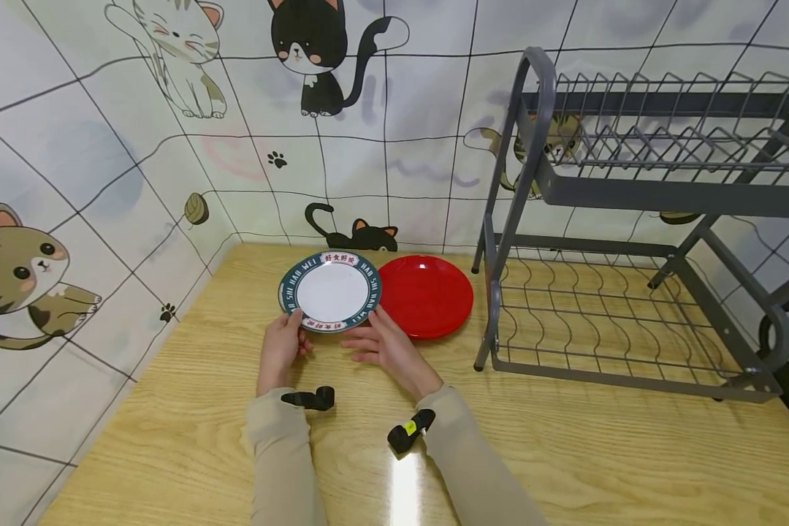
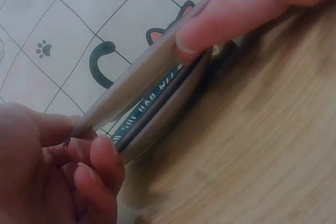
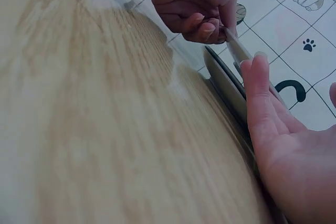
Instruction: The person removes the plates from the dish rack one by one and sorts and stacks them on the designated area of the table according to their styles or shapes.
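Both hands hold a white plate (image 1: 332,291) with a green lettered rim, tilted at the back of the table. My left hand (image 1: 281,347) pinches its near left rim, thumb on top and fingers curled below. At the near right rim, my right hand (image 1: 394,351) has its thumb on the edge and longer fingers stretched underneath. The left wrist view shows the raised plate's pale underside (image 2: 126,87) and, below it, a second green-rimmed plate (image 2: 142,116), hidden from the head view. A red plate (image 1: 427,296) lies just right, partly overlapped by the white one.
A grey two-tier wire dish rack (image 1: 664,196) stands on the right of the wooden table (image 1: 191,431). Cat-patterned tiled walls (image 1: 394,168) border the table behind and on the left. Each wrist wears a small black camera (image 1: 315,399).
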`<state>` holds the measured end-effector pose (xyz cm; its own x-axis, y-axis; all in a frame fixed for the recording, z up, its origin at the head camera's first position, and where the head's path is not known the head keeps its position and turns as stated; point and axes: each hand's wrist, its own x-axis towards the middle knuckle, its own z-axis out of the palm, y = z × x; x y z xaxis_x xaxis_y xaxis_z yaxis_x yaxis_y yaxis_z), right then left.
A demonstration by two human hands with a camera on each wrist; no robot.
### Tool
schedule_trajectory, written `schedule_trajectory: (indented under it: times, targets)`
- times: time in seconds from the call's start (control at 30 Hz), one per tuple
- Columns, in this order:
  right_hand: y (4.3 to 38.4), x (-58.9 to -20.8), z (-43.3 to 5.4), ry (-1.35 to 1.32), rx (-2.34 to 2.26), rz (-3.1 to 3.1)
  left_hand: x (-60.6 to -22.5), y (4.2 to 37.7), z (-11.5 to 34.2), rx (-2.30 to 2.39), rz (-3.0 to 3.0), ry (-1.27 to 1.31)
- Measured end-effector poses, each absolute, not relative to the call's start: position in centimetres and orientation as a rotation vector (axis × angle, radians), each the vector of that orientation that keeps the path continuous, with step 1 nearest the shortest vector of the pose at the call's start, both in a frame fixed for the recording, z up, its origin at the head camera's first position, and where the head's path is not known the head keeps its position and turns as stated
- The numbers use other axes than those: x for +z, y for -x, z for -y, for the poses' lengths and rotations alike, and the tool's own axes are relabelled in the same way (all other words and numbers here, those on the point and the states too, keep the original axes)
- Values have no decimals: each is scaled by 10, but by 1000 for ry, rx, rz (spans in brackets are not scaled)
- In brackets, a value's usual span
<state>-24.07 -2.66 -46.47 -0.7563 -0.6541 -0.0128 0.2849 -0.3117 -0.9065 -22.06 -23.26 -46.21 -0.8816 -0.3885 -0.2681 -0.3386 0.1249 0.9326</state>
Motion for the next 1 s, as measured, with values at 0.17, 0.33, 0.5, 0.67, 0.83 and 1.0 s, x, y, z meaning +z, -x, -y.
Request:
schedule_trajectory:
  times: [0.17, 0.33, 0.5, 0.67, 0.83, 1.0]
  targets:
    - [245, -478, 30, 473, -2134, -1269, -464, 221, 231, -1899, 2322, -758]
    - [246, -480, 31, 505, -2134, -1229, -466, 222, 230, -1891, 2292, -779]
    - [248, -479, 31, 503, -2133, -1178, -468, 223, 229, -1911, 2258, -797]
    - [250, -478, 32, 507, -2116, -1195, -469, 226, 230, -1909, 2251, -828]
    - [251, -481, 33, 478, -2092, -1230, -472, 227, 231, -1915, 2258, -862]
    - [252, -482, 35, 485, -2083, -1264, -474, 228, 232, -1900, 2245, -865]
